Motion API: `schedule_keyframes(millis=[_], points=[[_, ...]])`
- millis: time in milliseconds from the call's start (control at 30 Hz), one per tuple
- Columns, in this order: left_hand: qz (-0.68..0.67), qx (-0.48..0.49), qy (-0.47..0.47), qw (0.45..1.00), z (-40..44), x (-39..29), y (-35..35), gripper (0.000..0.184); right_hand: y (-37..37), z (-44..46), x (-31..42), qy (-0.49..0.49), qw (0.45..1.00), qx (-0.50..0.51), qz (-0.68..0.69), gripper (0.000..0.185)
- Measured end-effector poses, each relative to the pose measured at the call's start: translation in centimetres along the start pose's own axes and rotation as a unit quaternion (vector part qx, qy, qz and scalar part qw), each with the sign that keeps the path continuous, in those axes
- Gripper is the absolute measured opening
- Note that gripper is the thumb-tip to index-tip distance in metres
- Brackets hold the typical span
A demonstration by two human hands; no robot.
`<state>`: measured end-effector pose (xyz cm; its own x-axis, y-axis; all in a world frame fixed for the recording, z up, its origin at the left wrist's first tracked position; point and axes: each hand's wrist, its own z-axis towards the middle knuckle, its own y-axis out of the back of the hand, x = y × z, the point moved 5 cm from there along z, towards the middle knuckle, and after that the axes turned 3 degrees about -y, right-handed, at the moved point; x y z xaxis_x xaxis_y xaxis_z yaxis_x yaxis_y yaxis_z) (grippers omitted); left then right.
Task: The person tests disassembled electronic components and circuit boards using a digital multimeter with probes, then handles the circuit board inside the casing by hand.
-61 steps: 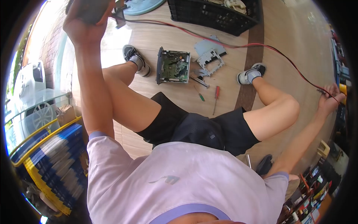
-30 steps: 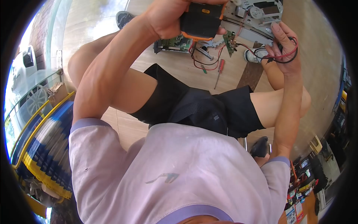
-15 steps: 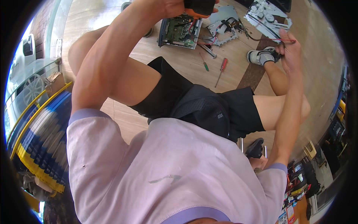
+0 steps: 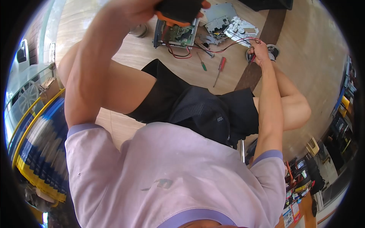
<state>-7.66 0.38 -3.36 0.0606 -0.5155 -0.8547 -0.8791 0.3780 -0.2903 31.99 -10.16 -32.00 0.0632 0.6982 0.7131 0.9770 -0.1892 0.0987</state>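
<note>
My left hand [image 4: 142, 10] grips a black-and-orange handheld device [image 4: 180, 13], probably a multimeter, above the car-radio-like unit with a green circuit board [image 4: 180, 35]. Its front is turned away from me. Red and black leads [image 4: 228, 48] run from beside the unit to my right hand [image 4: 261, 53], whose fingers are closed on them. A red probe-like piece [image 4: 252, 58] shows under the fingers. Right by the fingertips is a white metal mechanism plate [image 4: 242, 30]; whether the hand also holds it is hard to tell.
A green-handled screwdriver [image 4: 203, 65] and a red-handled screwdriver [image 4: 221, 65] lie on the tiled floor. Behind them are a grey metal cover [image 4: 220, 13] and loose metal parts. A yellow-edged rack [image 4: 38, 152] stands at the left. A black box [image 4: 266, 3] sits at the far edge.
My right hand has moved left toward the unit, and the mechanism plate has shifted left and lower with it. The device in my left hand has come left. More of the leads shows.
</note>
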Motion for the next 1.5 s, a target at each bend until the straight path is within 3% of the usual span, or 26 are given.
schedule_keyframes(millis=[33, 167, 233, 400, 567, 733, 900, 1000, 1367, 1500], points=[[0.019, -0.042, -0.013, 0.999, -1.0, -1.2, 0.1, 0.032, 0.0, -0.6, 0.0, -0.009, 1.000, 0.012, -0.027, 0.010], [0.046, -0.010, -0.251, 0.967, -3.0, -5.5, 3.8, 0.041, 0.8, -1.1, -1.5, -0.037, 0.995, 0.066, -0.064, 0.013], [0.027, -0.005, -0.303, 0.953, -3.7, -6.6, 4.7, 0.047, 0.6, -1.6, -1.3, -0.041, 0.993, 0.084, -0.072, 0.013], [0.012, -0.066, -0.249, 0.966, -2.8, -6.1, 5.7, 0.044, -0.1, -2.6, 0.3, -0.024, 0.996, 0.083, -0.026, 0.018], [-0.026, 0.028, -0.091, 0.995, -1.4, -2.5, 2.2, 0.037, -0.4, -0.5, -0.4, -0.015, 0.998, 0.055, -0.001, 0.019], [0.077, -0.037, -0.016, 0.996, -0.7, -0.3, -0.6, 0.036, -1.8, 0.7, 0.3, 0.011, 0.999, 0.036, 0.001, 0.016], [0.069, -0.042, -0.005, 0.997, -1.8, -2.2, -2.3, 0.039, -3.2, 1.0, 0.9, 0.022, 0.999, 0.037, -0.007, 0.013], [0.046, -0.079, -0.038, 0.995, -0.8, -1.5, -1.5, 0.041, -3.2, 2.4, -0.4, -0.004, 0.999, 0.041, -0.012, 0.013], [0.025, -0.090, -0.025, 0.995, 0.0, -1.1, 0.9, 0.043, -0.9, 6.5, -5.1, -0.091, 0.995, 0.025, -0.024, 0.011], [-0.002, -0.032, 0.023, 0.999, -0.8, -1.3, 0.5, 0.040, -0.5, 6.6, -5.6, -0.116, 0.990, -0.021, -0.078, 0.016]])
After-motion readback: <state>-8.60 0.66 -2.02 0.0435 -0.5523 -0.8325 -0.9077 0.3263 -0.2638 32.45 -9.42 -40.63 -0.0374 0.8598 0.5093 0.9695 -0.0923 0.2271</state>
